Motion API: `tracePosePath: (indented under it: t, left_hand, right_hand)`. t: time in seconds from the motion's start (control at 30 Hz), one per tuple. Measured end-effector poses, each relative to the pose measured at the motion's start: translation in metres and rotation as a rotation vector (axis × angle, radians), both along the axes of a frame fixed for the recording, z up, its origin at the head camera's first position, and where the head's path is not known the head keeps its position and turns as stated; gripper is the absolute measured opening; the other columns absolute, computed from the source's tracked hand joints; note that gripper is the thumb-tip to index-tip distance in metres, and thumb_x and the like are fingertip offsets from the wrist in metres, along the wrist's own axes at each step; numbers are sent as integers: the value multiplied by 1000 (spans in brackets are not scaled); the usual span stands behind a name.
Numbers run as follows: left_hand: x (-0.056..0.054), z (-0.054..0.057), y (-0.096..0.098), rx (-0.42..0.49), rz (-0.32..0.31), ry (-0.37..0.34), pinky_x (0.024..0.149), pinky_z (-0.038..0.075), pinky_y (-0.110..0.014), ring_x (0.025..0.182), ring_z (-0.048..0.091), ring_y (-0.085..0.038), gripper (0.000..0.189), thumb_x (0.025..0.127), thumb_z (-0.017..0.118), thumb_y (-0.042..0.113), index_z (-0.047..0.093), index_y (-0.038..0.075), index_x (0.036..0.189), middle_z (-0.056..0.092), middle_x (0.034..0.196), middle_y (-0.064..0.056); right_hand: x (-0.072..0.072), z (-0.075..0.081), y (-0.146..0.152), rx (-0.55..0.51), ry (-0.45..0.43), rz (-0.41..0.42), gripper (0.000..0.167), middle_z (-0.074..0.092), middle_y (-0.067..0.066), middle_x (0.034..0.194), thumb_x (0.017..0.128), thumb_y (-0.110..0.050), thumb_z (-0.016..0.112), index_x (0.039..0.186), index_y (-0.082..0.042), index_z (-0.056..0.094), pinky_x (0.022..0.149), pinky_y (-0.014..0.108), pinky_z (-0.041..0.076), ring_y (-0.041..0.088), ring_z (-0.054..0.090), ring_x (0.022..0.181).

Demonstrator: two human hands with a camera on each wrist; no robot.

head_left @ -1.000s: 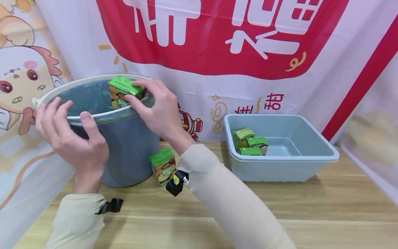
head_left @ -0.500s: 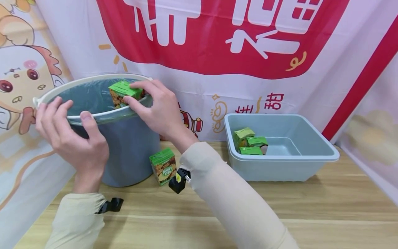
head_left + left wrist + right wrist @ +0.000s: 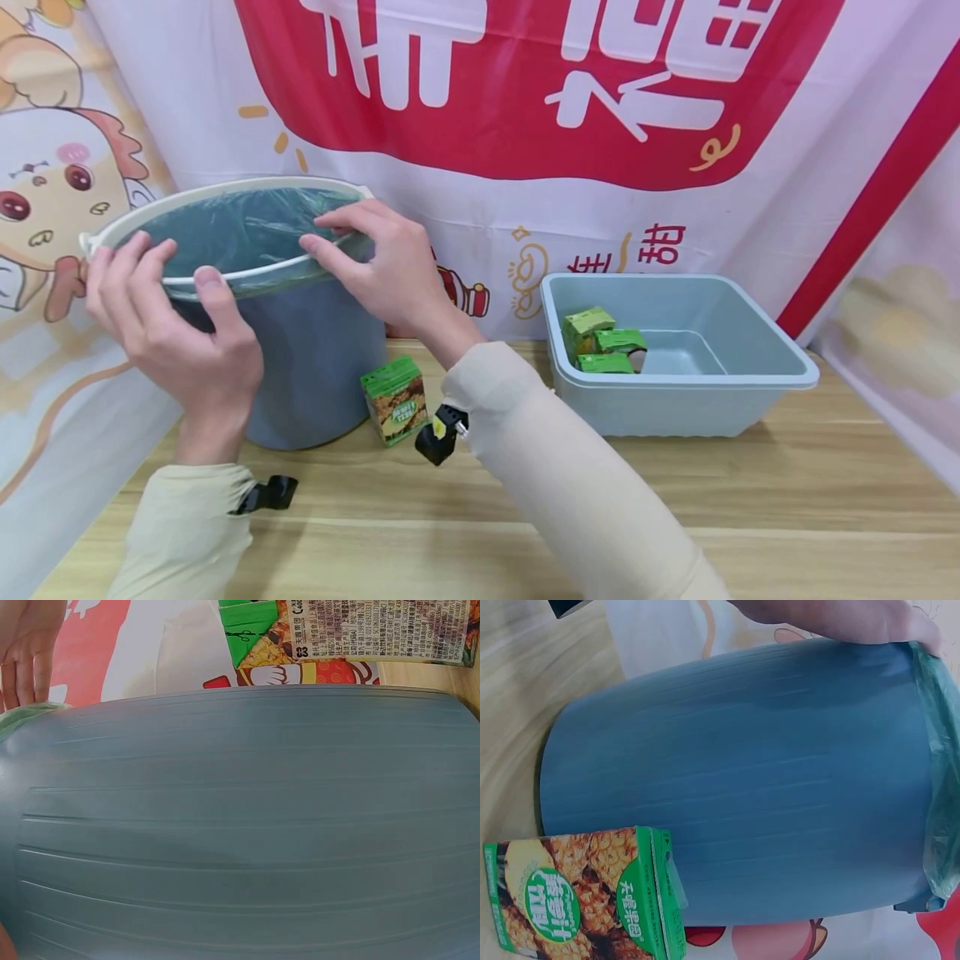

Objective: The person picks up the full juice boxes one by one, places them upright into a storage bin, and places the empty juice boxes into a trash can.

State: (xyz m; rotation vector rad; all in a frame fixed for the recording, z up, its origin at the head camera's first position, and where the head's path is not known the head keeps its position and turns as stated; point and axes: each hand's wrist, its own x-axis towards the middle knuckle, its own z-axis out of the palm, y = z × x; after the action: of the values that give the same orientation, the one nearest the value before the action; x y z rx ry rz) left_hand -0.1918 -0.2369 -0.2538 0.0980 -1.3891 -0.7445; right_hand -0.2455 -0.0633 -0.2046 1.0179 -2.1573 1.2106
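A blue-grey trash can (image 3: 315,358) with a white rim and a clear plastic liner (image 3: 247,225) stands at the left. At its left front rim my left hand (image 3: 176,333) holds on, fingers over the edge and thumb at the front. My right hand (image 3: 390,267) is at the right side of the can's mouth, fingertips just over the rim, with no box visible between thumb and fingers. Close to the can's base stands a green pineapple juice box (image 3: 395,400), its printed front clear in the right wrist view.
A light blue plastic tub (image 3: 652,408) on the wooden table (image 3: 825,500) to the right has several green juice boxes (image 3: 603,342) in its left end. Behind everything hangs a printed red and white cloth (image 3: 487,142).
The juice box in my right hand went down into the trash can and has left sight. My right hand stays near the rim, and the left hand has not moved.
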Motion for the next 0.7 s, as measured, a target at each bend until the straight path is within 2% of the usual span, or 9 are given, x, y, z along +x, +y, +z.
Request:
tracePosePath:
  t: [0.03,0.1,0.2,0.27,0.33,0.4,0.57,0.7]
  left_hand:
    - [1,1,1,1,0,-2,130,26,-34,146,47,-15,52,92,54,39,74,0,120,69,137,-2]
    - [3,2,3,4,-1,-8,130,25,-34,146,47,-16,52,92,54,38,73,-1,120,69,137,-5]
    - [5,4,5,7,-2,-23,130,25,-34,146,46,-16,52,92,53,37,72,-2,121,69,138,-8]
    - [6,5,6,9,-3,-32,130,24,-34,146,45,-16,52,92,53,37,71,-2,122,68,139,-8]
    - [6,5,6,11,-5,-36,130,24,-34,147,45,-17,52,92,53,37,71,-2,122,68,139,-8]
    - [6,5,6,11,-4,-36,130,24,-34,147,45,-17,52,92,53,36,71,-1,122,68,139,-8]
    - [6,4,5,13,1,-40,130,24,-34,147,45,-16,52,92,53,37,71,-1,122,68,139,-9]
    - [5,4,5,14,1,-33,130,24,-33,147,45,-16,52,92,53,37,72,-1,122,68,138,-10]
  right_hand:
    - [0,0,1,-13,-9,14,35,74,-4,131,99,-35,74,130,-19,76,102,12,46,4,63,121]
    - [0,-1,4,-55,-26,48,36,74,-4,131,98,-32,76,131,-18,76,95,15,51,6,65,109]
    - [3,-4,10,-148,-126,120,39,72,-6,136,97,-29,77,135,-19,74,96,15,53,1,64,111]
    - [5,-7,14,-229,-188,175,41,71,-4,138,97,-25,78,137,-18,73,100,15,54,0,65,114]
    - [8,-11,17,-300,-230,224,42,70,-2,140,97,-20,77,139,-15,71,107,18,52,-1,61,129]
    - [9,-16,20,-348,-212,255,43,70,3,142,97,-17,77,139,-11,70,108,20,52,3,62,133]
    - [11,-33,27,-417,-148,240,41,69,10,141,96,-11,78,136,-6,71,107,26,55,16,67,131]
    - [8,-55,34,-432,-226,208,38,72,10,135,95,-12,79,132,-6,73,108,31,56,17,70,123]
